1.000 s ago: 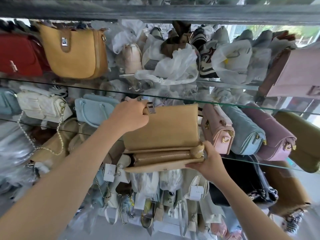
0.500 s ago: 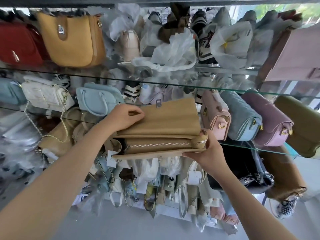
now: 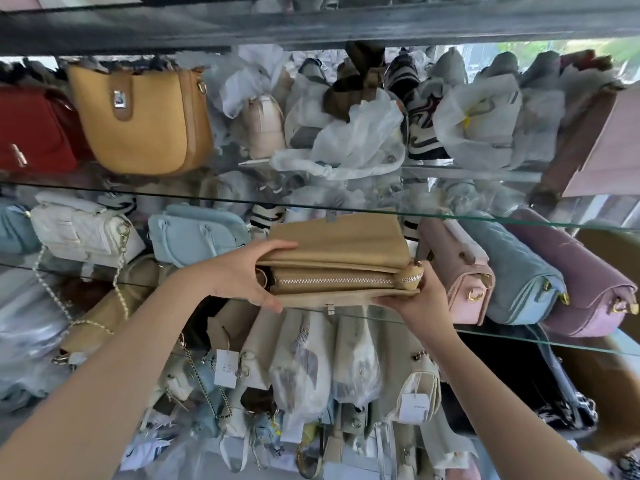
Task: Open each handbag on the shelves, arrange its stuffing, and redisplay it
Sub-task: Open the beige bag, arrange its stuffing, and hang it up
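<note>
A tan handbag [image 3: 337, 242] with its flap raised lies at the front of the middle glass shelf [image 3: 519, 336], its zipped middle pocket facing me. My left hand [image 3: 247, 273] grips the bag's left end, thumb on top and fingers underneath. My right hand [image 3: 417, 301] holds the bag's right end from below, near the zipper's rounded end. The inside of the bag and any stuffing are hidden.
Right of the tan bag stand a pink bag [image 3: 460, 271], a quilted blue bag [image 3: 516, 271] and a mauve bag [image 3: 575, 271]. A light-blue bag [image 3: 197, 233] and a white quilted bag [image 3: 81, 226] sit to the left. Plastic-wrapped bags crowd the upper shelf; tagged bags hang below.
My left hand slid from the flap's top edge down to the bag's left end. The flap has come lower over the bag, which now sits flatter at the shelf's edge.
</note>
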